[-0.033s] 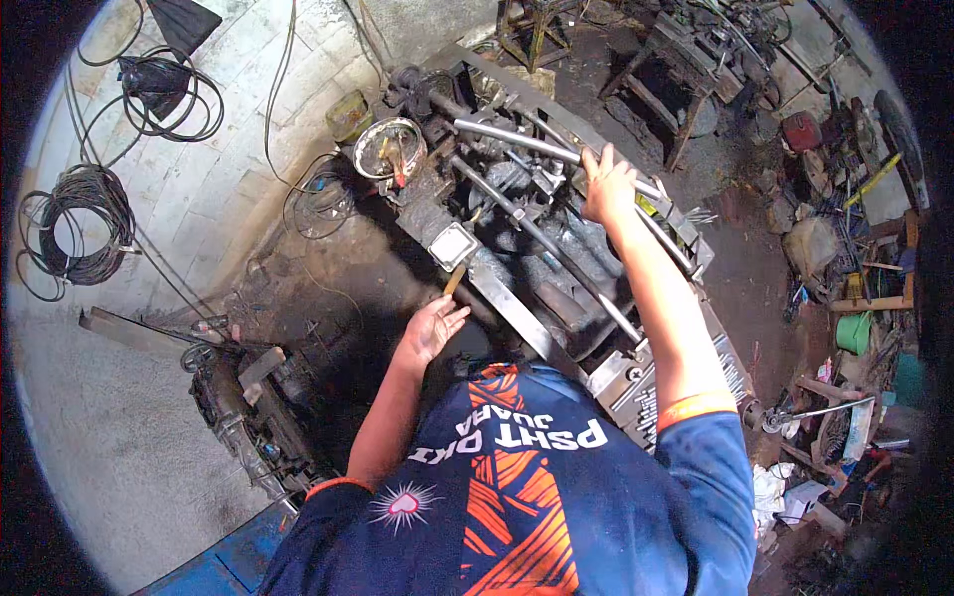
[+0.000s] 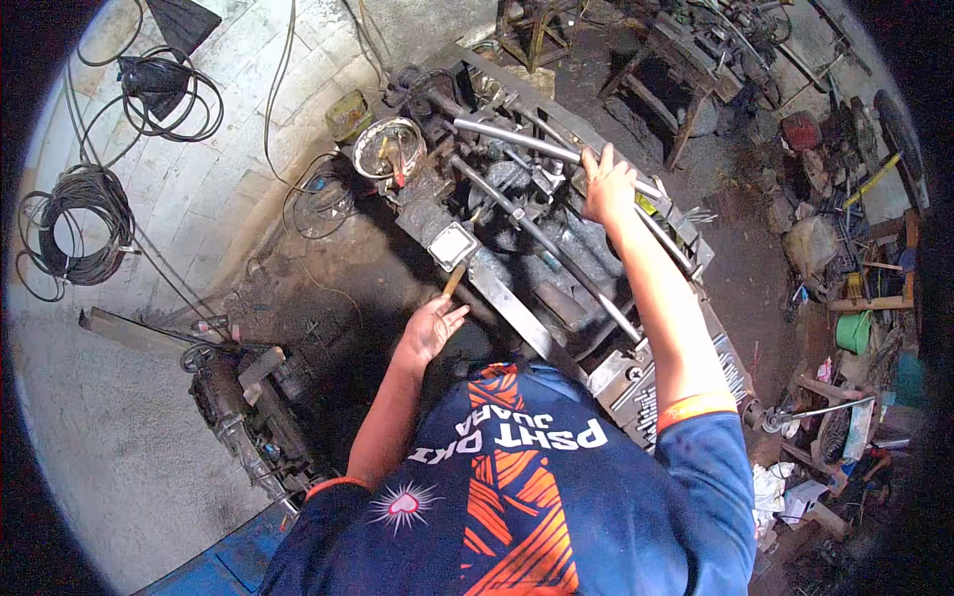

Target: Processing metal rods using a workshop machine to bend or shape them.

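My left hand [image 2: 433, 329] is beside the near edge of a greasy lathe-like machine [image 2: 512, 313], fingers closed around the lower end of a flat brown handle [image 2: 453, 281]. The handle's upper end meets the machine edge beneath a square piece with a whitish face [image 2: 452, 245]. Farther right, my right hand [image 2: 608, 185] grips a long bright metal tube [image 2: 517, 140] lying slantwise over the machine. A thinner steel rod [image 2: 571, 260] runs below it, roughly lengthwise. My right palm and part of the tube under it are hidden.
A round tub [image 2: 390, 149] holding a red-tipped tool stands at the machine's far left end. Coiled black cable [image 2: 78, 223] hangs on the white wall. Another greasy machine part [image 2: 234, 417] lies at lower left. Scrap, a green container [image 2: 853, 333] and a metal stand [image 2: 676, 74] line the right.
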### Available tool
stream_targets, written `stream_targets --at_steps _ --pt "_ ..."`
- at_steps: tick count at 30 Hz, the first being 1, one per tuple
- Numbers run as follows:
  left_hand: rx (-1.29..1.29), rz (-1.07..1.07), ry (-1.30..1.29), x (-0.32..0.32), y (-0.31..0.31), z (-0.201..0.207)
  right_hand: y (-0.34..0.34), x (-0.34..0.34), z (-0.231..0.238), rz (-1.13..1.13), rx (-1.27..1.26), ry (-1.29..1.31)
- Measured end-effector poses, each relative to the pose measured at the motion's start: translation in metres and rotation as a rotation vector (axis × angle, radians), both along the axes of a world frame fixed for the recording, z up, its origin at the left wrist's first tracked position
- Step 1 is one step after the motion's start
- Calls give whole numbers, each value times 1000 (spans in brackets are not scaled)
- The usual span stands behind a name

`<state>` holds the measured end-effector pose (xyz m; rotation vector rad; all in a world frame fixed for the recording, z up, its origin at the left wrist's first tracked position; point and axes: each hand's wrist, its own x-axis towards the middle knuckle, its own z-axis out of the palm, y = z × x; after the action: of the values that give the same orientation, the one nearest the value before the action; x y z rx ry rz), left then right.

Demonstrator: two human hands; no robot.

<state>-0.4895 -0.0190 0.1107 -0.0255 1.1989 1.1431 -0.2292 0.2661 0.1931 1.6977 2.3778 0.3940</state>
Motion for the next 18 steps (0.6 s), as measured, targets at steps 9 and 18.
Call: stream_targets --at_steps 9,18 --pt "70 43 -76 -3 3 5 -1 4 1 4 -18 13" --pt "59 29 -51 -4 3 6 0 0 10 0 -64 17"
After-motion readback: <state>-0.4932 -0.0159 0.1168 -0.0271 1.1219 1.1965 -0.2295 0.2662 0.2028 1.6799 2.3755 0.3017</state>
